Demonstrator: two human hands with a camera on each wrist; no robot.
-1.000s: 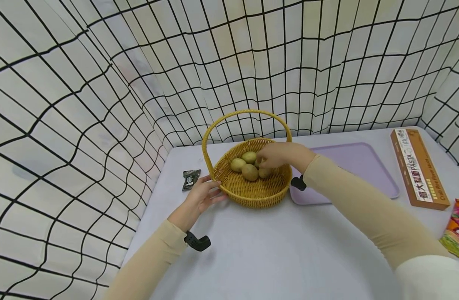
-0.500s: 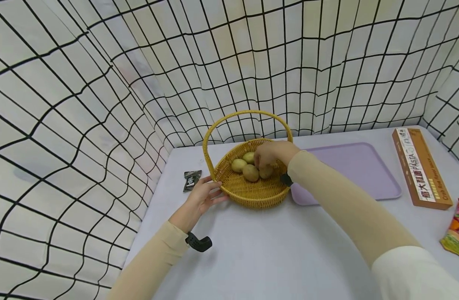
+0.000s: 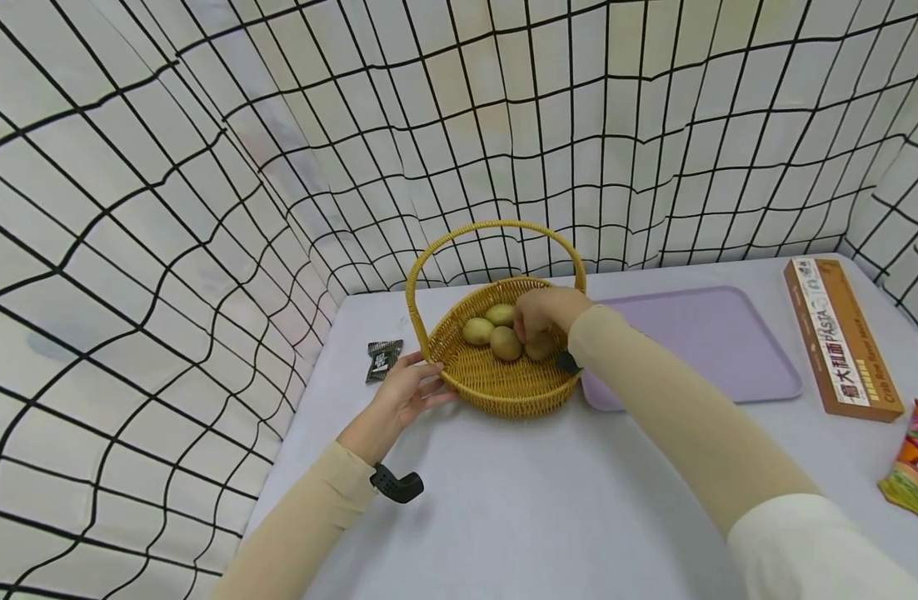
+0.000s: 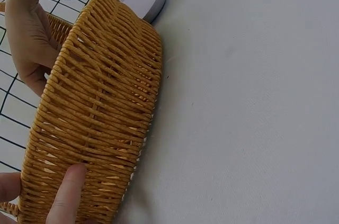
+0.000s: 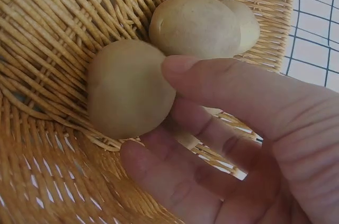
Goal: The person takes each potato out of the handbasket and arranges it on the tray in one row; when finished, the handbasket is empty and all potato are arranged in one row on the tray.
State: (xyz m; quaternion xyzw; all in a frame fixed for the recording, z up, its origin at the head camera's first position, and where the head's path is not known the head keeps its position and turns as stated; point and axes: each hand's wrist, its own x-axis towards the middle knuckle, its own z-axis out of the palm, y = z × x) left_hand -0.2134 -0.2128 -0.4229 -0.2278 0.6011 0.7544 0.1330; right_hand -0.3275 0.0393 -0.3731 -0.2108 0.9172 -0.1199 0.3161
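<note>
A yellow wicker basket with a tall arched handle holds several potatoes, including a front-middle potato and a left potato. My left hand grips the basket's left rim, thumb on the edge and fingers against the outer wall, where the left wrist view shows a fingertip pressing the weave. Inside the basket, my right hand holds a round potato at the right of the group, with the thumb on its side and the fingers curled underneath. Behind it lies a larger potato; another is partly hidden by the fingers.
A purple tray lies right of the basket, partly under the right forearm. Farther right are an orange-brown pasta box and a colourful packet. Small dark sachets lie left of the basket. Black netting hangs behind the table.
My right hand has reached deeper among the potatoes, its forearm swinging left. The front potatoes have shifted slightly right. The left hand stays on the basket rim.
</note>
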